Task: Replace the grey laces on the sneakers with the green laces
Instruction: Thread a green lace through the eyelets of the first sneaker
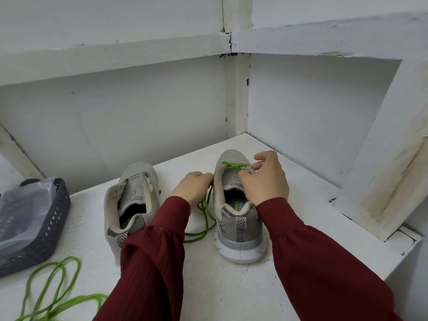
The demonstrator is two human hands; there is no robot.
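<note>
The left hand (pixel 192 187) pinches the green lace (pixel 232 166) just beside the right sneaker (pixel 238 225). The right hand (pixel 266 179) bends its fingers down on the front eyelets and seems to pinch the same lace there, though its fingertips are partly hidden. On the white ledge (pixel 208 286), the left sneaker (pixel 129 200) stands unlaced, a dark basket (pixel 53 228) at far left holds a clear plastic bag (pixel 25 205), and a second green lace (pixel 78 300) lies loose before it.

I see left sneaker (pixel 133 181), right sneaker (pixel 240 228) side by side on tabletop (pixel 220 293); basket (pixel 53 225) far left, loose lace (pixel 78 298) before it.
</note>
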